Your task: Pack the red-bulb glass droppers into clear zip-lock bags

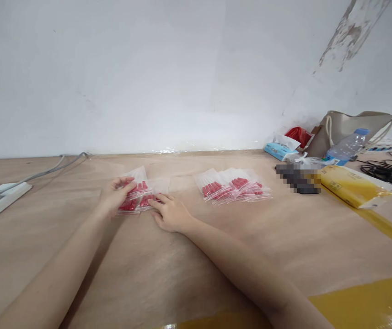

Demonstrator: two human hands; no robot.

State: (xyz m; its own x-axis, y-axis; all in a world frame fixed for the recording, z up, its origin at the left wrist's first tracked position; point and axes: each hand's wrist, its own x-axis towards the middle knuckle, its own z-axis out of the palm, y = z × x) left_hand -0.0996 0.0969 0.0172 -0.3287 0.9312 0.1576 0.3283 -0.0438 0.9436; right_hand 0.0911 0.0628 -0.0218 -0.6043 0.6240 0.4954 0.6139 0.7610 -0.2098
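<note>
Head view: one bag (pixel 139 175) is pinched by the left hand (pixel 113 191); adjacent bags (pixel 155 186) are touched by the loosely open right hand (pixel 173 214). On the counter (pixel 141 283), one bag pile (pixel 230 185) is grouped; these apparently remain.

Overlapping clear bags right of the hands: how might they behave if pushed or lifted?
The bags look thin and wrinkled, so probably floppy. The red pieces sit toward their near ends, so the far ends may flap if lifted. Since the bags overlap, pushing one could drag others.
</note>
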